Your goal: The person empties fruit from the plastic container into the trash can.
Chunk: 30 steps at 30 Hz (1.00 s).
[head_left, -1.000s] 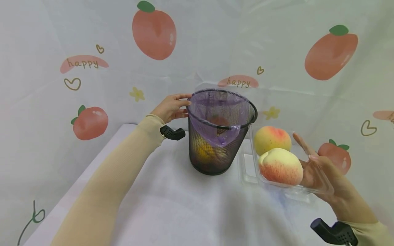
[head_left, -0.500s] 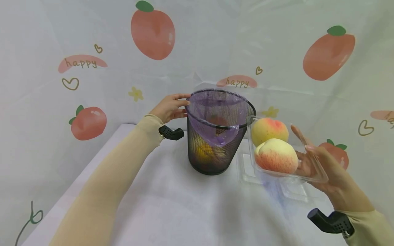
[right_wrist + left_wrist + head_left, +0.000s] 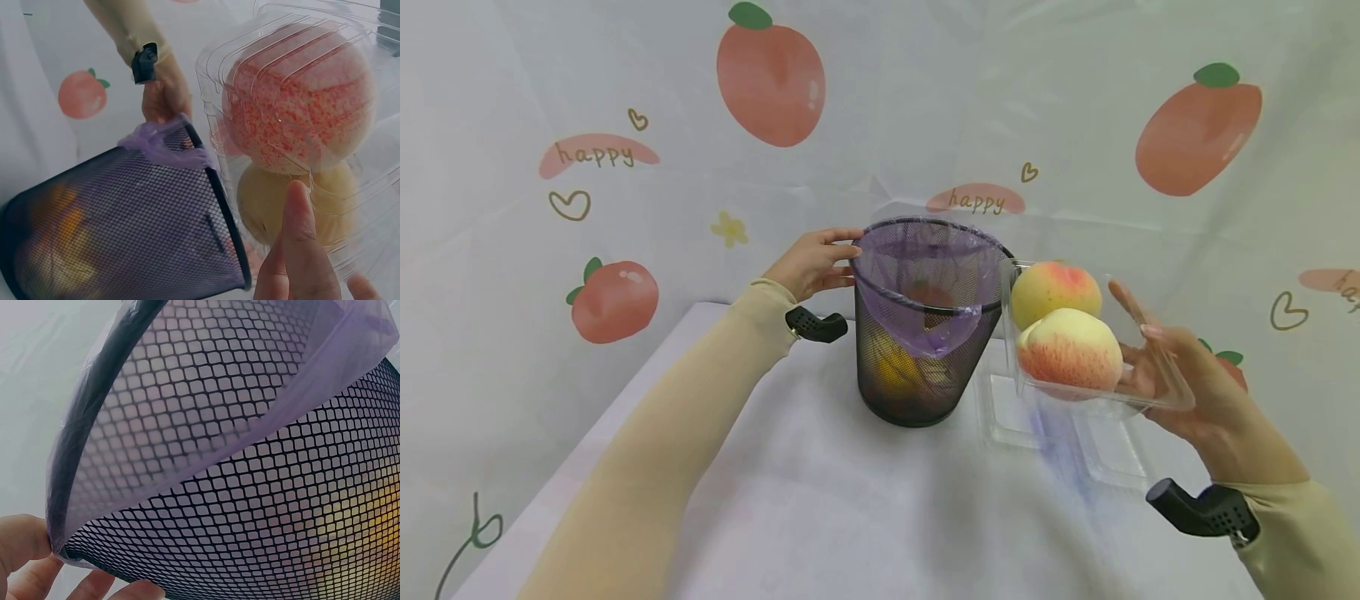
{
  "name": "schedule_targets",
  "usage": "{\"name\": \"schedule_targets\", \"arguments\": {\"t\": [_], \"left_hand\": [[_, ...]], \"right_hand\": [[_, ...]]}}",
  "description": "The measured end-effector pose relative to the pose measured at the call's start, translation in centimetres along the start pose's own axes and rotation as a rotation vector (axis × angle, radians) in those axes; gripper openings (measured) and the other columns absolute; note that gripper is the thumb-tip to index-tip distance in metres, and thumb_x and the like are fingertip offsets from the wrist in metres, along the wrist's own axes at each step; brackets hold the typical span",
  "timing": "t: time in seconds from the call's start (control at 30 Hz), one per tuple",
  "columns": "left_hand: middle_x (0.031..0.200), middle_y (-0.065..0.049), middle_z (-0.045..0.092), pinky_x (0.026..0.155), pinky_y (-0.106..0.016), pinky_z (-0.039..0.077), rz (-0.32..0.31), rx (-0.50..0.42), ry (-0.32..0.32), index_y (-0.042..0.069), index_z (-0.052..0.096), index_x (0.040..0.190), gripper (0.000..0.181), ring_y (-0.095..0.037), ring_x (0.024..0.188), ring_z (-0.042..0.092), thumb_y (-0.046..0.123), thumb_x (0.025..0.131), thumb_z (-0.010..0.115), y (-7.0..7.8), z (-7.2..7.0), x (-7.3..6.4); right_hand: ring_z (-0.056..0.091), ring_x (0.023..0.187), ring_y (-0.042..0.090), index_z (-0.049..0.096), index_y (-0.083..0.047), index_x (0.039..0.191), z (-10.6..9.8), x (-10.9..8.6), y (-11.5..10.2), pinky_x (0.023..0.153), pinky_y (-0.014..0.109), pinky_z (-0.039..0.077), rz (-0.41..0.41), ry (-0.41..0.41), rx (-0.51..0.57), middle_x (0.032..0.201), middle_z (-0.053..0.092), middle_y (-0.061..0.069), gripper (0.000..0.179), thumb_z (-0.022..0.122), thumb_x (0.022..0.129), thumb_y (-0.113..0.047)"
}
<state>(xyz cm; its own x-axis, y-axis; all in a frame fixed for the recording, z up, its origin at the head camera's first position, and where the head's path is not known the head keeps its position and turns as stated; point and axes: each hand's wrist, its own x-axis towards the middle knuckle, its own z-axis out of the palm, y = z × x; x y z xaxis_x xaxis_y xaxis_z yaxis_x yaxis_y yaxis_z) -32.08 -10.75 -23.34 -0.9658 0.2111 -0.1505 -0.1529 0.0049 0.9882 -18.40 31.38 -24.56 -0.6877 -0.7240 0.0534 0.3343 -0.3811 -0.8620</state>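
Observation:
In the head view a black mesh wastebasket [image 3: 917, 367] stands upright, lined with a purple plastic bag [image 3: 940, 333] folded over its rim. My left hand [image 3: 816, 265] holds the basket by the rim's left side; the left wrist view shows its fingers [image 3: 25, 540] against the rim and mesh. To the right, my right hand [image 3: 1180, 375] grips a clear plastic box [image 3: 1150, 398], raised and tilted toward me. Two peaches lie in it, a yellow-red one [image 3: 1052, 292] behind a pale one with red speckles [image 3: 1071, 350]. In the right wrist view the thumb [image 3: 300, 219] lies near the box.
Yellow and reddish things [image 3: 898, 371] show blurred through the mesh inside the basket. On the white table [image 3: 850, 508], a clear plastic piece [image 3: 1112, 450] lies beneath the raised box. A fruit-printed cloth [image 3: 880, 100] hangs behind.
My right hand has lifted the box of peaches upward and a little left, bringing it beside the basket's rim. The left hand and the basket have hardly moved.

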Motion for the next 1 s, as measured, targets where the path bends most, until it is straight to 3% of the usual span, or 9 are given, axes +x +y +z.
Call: {"name": "schedule_targets", "arguments": {"t": [0.13,0.37,0.53,0.83,1.0], "left_hand": [[0.136,-0.006,0.045,0.100,-0.036,0.051,-0.002,-0.006,0.001,0.017,0.048,0.143,0.045,-0.024,0.108,0.056,0.010,0.099,0.055,0.0,0.0,0.0],[0.138,-0.007,0.044,0.101,-0.036,0.050,-0.005,-0.014,-0.005,0.017,0.047,0.143,0.046,-0.025,0.111,0.055,0.010,0.099,0.055,0.0,0.0,0.1],[0.137,-0.007,0.045,0.100,-0.036,0.050,-0.005,-0.011,0.000,0.017,0.047,0.143,0.045,-0.024,0.111,0.056,0.010,0.099,0.055,0.0,0.0,0.2],[0.134,-0.007,0.046,0.100,-0.036,0.051,-0.011,-0.015,0.009,0.018,0.048,0.143,0.045,-0.023,0.107,0.056,0.010,0.099,0.055,0.0,0.0,0.2],[0.135,-0.007,0.046,0.100,-0.036,0.050,-0.016,-0.029,0.008,0.017,0.048,0.143,0.045,-0.024,0.109,0.056,0.009,0.099,0.055,0.1,0.1,0.2]], "right_hand": [[0.061,0.116,0.029,0.019,-0.055,0.147,0.0,0.4,-0.5,0.102,0.039,0.049,-0.016,0.004,0.024,0.144,0.041,0.002,0.057,0.036,0.100,-0.028],[0.063,0.110,0.030,0.025,-0.052,0.147,0.1,1.2,-1.2,0.083,0.034,0.059,-0.033,-0.014,0.064,0.137,0.046,0.008,0.053,0.033,0.101,-0.026],[0.062,0.113,0.031,0.029,-0.050,0.146,0.3,1.8,-1.8,0.085,0.036,0.059,-0.046,0.025,0.056,0.136,0.048,0.010,0.052,0.033,0.101,-0.024],[0.058,0.120,0.028,0.018,-0.052,0.149,0.5,2.9,-3.0,0.093,0.035,0.056,-0.064,0.161,-0.089,0.137,0.046,0.006,0.058,0.037,0.099,-0.029],[0.057,0.119,0.027,0.018,-0.051,0.149,0.3,3.3,-3.4,0.091,0.036,0.057,-0.077,0.180,-0.089,0.136,0.042,0.006,0.059,0.037,0.099,-0.027]]}}
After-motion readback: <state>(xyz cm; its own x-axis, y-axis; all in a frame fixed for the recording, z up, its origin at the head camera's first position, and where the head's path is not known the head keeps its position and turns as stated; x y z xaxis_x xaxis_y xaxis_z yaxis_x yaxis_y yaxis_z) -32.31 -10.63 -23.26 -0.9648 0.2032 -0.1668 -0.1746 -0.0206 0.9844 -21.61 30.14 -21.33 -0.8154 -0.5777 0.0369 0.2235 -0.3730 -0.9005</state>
